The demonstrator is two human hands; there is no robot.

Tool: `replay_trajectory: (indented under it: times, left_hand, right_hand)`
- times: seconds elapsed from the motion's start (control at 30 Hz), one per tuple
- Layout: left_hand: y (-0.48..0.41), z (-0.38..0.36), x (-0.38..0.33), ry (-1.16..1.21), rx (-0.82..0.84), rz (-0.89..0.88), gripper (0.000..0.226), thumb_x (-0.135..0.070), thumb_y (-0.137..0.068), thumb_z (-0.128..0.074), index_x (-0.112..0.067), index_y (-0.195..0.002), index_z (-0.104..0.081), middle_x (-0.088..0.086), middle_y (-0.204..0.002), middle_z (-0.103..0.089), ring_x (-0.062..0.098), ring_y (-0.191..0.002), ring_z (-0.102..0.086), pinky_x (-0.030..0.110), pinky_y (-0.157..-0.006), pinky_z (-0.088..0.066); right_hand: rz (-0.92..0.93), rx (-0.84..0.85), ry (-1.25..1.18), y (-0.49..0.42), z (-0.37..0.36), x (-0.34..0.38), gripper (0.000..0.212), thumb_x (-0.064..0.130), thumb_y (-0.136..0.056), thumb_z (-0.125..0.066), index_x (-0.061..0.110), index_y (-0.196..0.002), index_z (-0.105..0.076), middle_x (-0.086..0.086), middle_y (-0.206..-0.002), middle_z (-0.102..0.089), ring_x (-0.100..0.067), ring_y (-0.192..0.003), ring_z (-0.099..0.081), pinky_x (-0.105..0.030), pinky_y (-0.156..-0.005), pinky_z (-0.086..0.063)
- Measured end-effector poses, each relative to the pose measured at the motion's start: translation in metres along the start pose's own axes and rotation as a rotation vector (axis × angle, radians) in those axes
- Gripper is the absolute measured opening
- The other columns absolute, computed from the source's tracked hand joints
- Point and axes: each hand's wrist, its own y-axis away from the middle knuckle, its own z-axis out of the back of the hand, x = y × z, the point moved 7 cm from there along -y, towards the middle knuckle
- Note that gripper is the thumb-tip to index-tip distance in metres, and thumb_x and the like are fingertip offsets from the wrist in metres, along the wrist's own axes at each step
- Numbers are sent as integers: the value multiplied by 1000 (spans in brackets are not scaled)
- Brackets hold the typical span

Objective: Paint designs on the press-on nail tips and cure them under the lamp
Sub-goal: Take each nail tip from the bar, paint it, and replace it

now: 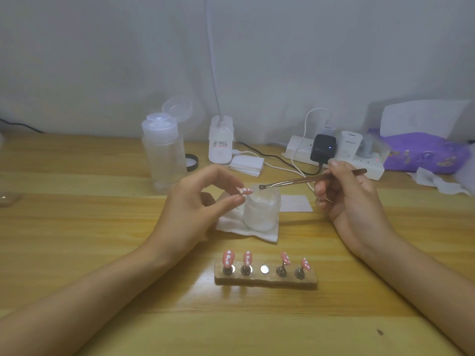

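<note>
- While the left hand point(195, 201) pinches a pink nail tip point(244, 191) between thumb and forefinger, the tip lies nearly level, its free end pointing right, at the rim of the jar point(261, 211).
- The right hand point(344, 194) grips a brush point(295, 181); its long axis runs left to right, bristles leftward over the jar.
- Four more tips point(228, 258) stand on a holder point(264, 277), nearer the person on the bench point(77, 227).

The person shows two bare forearms, the left forearm point(102, 283) and the right forearm point(411, 273), uncovered right to the picture's edges. The left hand point(195, 201) and right hand point(344, 194) are bare too, with slim fingers and rounded, slightly glossy fingernails; finer nail detail is blurred.
</note>
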Motion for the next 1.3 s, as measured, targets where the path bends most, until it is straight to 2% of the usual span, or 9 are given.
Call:
replay_trajectory:
  times: [0.23, 0.43, 0.53, 0.63, 0.8, 0.93, 1.07, 1.2, 1.3]
  left_hand:
    - [0, -1, 3, -10, 5, 9, 19, -19, -84, -78, -28, -72, -67, -5, -90, -73, 2, -46, -43, 11, -44, -35]
    - [-1, -2, 3, -36, 26, -17, 14, -19, -85, -77, -23, -75, -68, -5, -90, -73, 5, -47, -39, 13, -48, -35]
    - [-1, -2, 3, -30, 22, -24, 14, -18, -85, -77, -21, -75, -67, -12, -80, -69, 5, -46, -37, 10, -48, -32]
    - [0, -2, 3, -64, 15, -40, 14, -19, -85, -77, -22, -76, -67, -21, -61, -57, 5, -45, -35, 9, -48, -29]
    - [1, -1, 0, -105, 2, -79, 14, -23, -85, -77, -24, -76, -66, -18, -47, -42, 5, -44, -34, 10, -48, -27]
    - [0, -1, 0, -109, 8, -93, 16, -19, -86, -77, -23, -76, -66, -19, -48, -44, 4, -45, -34, 10, -49, -27]
    - [0, -2, -1, -113, 7, -96, 15, -19, -85, -77, -23, -76, -66, -22, -50, -46, 4, -46, -34, 8, -49, -28]
    - [0, -1, 1, -96, 9, -89, 16, -19, -85, -77, -25, -75, -66, -19, -53, -48, 4, -46, -35, 9, -49, -29]
    - [0, -3, -1, -112, 10, -96, 14, -19, -85, -77, -21, -76, -66, -25, -54, -51, 4, -47, -34, 7, -49, -29]
  right_hand:
    - [9, 38, 23, 0, -3, 0, 24, 28, -98, -55, 18, -77, -52, 1, -55, -60, -8, -51, -55, -17, -46, -43]
    - [36, 99, 77, 2, -8, 2, 24, 42, -82, -63, 22, -73, -54, 1, -57, -63, -9, -53, -58, -17, -49, -45]
    - [46, 117, 118, 3, -10, 2, 25, 37, -88, -61, 26, -66, -58, -2, -57, -63, -10, -53, -58, -18, -48, -45]
    - [37, 68, 104, 2, -5, 1, 37, 26, -99, -56, 27, -62, -58, -2, -55, -61, -11, -52, -56, -18, -46, -43]
    - [64, 126, 119, 3, -11, 3, 25, 39, -88, -61, 25, -68, -57, -3, -59, -64, -11, -54, -58, -19, -48, -44]
    - [57, 84, 117, 1, -7, 2, 33, 30, -97, -58, 27, -64, -56, -3, -57, -62, -12, -53, -56, -19, -47, -43]
    - [75, 133, 117, 3, -11, 4, 25, 41, -85, -62, 24, -69, -54, -4, -59, -64, -12, -53, -57, -19, -48, -44]
    - [60, 71, 119, 1, -6, 2, 30, 29, -97, -57, 23, -68, -54, -4, -56, -62, -12, -51, -55, -19, -46, -42]
    - [66, 91, 103, 2, -7, 4, 26, 38, -90, -60, 21, -72, -52, -2, -57, -64, -11, -52, -56, -18, -47, -42]
